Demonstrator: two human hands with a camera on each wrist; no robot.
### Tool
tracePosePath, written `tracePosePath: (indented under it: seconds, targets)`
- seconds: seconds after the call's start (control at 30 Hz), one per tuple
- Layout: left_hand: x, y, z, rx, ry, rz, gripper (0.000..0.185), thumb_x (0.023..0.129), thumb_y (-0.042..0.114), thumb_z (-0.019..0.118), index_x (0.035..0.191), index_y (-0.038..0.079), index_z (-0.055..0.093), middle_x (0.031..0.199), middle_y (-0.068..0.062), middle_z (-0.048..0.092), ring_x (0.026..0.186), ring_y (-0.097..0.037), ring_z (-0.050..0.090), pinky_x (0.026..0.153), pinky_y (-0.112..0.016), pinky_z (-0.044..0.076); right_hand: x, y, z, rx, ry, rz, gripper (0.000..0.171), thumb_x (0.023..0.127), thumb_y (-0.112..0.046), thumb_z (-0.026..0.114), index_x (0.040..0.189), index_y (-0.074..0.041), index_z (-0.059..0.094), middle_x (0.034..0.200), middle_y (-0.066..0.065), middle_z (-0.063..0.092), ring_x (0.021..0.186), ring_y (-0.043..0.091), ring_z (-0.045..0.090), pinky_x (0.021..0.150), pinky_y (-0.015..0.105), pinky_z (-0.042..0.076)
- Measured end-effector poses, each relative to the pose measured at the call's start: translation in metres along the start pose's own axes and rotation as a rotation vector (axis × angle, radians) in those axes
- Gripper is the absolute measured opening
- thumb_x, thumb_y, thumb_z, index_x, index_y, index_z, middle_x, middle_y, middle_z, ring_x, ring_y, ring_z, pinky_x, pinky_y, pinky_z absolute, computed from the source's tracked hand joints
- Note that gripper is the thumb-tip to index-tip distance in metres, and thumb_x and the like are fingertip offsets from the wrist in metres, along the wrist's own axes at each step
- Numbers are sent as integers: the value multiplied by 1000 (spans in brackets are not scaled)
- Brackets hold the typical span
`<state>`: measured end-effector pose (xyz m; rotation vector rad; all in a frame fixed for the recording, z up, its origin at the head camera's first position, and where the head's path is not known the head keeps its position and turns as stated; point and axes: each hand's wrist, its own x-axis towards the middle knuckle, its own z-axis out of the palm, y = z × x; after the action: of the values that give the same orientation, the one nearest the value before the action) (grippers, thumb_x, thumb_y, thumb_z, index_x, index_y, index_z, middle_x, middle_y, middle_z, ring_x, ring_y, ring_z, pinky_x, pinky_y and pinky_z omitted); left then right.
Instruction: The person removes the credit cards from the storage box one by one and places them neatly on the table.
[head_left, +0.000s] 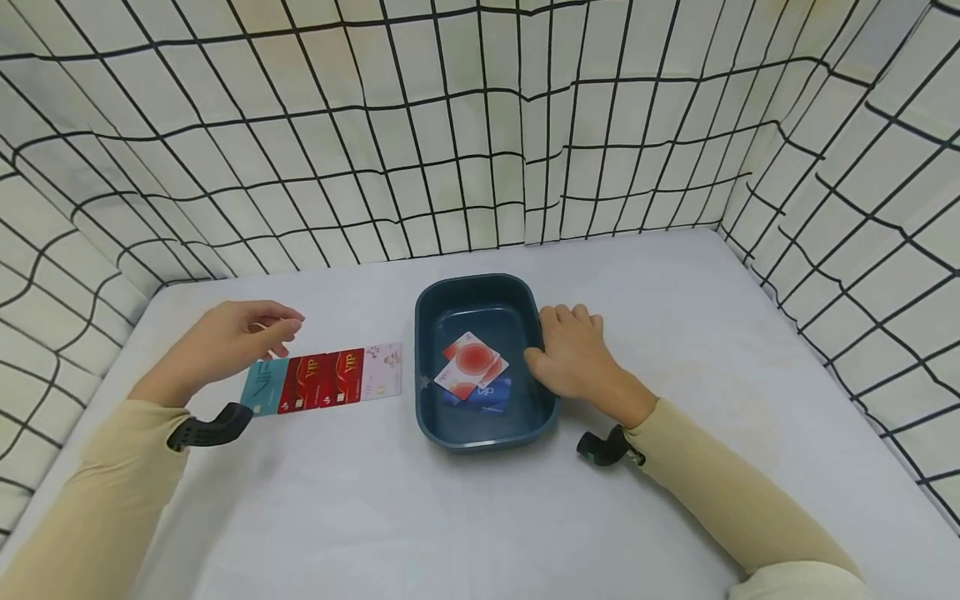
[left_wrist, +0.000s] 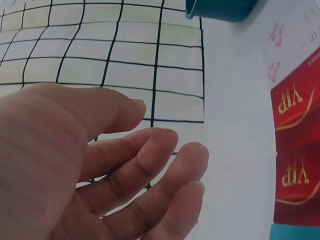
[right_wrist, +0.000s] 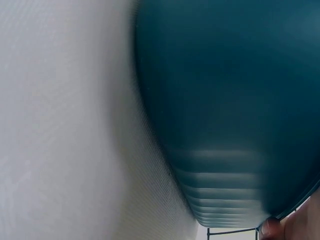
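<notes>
Seemingly steadying it, the right hand (head_left: 573, 358) grips the dark teal plastic tray's (head_left: 450, 430) right rim — left of the tray, the left hand (head_left: 225, 342) hovers open, holding nothing, over a row of plastic VIP cards (head_left: 324, 379).

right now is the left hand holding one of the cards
No, the left hand hovers open above the row of cards on the table, fingers relaxed and holding nothing.

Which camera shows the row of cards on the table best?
The head view: the whole row of cards lies side by side in front of the left hand, one teal, two red, one pale. The left wrist view catches only the pale card, both red ones and a teal sliver at its right edge. The right wrist view shows none.
</notes>
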<state>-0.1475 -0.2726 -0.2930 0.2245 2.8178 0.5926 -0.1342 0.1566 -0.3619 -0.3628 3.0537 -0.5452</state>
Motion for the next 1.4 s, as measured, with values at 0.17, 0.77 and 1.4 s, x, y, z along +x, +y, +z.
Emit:
tracePosePath:
  seconds: [0.17, 0.77, 1.4]
  targets:
    - [6, 12, 3, -14, -16, 13, 57, 105, 50, 51, 140, 6, 58, 122, -24, 70, 101, -29, 71, 76, -37, 60, 2, -2, 2, 0, 1, -4, 37, 91, -30, 53, 115, -2, 57, 98, 11, 55, 94, 31, 42, 82, 45, 30]
    - [24, 58, 16, 2, -13, 146, 46, 103, 40, 60, 134, 8, 65, 116, -15, 74, 92, -23, 72, 78, -35, 60, 1, 1, 4, 4, 21, -22, 30, 91, -28, 53, 107, -3, 57, 93, 10, 53, 90, 30, 41, 81, 42, 31]
    - [45, 106, 29, -13, -32, 276, 32, 102, 31, 62, 128, 13, 69, 108, -9, 75, 88, -20, 69, 74, -29, 57, 1, 3, 1, -3, 26, -24, 31, 91, -29, 52, 108, -3, 57, 93, 10, 53, 89, 30, 42, 81, 42, 31]
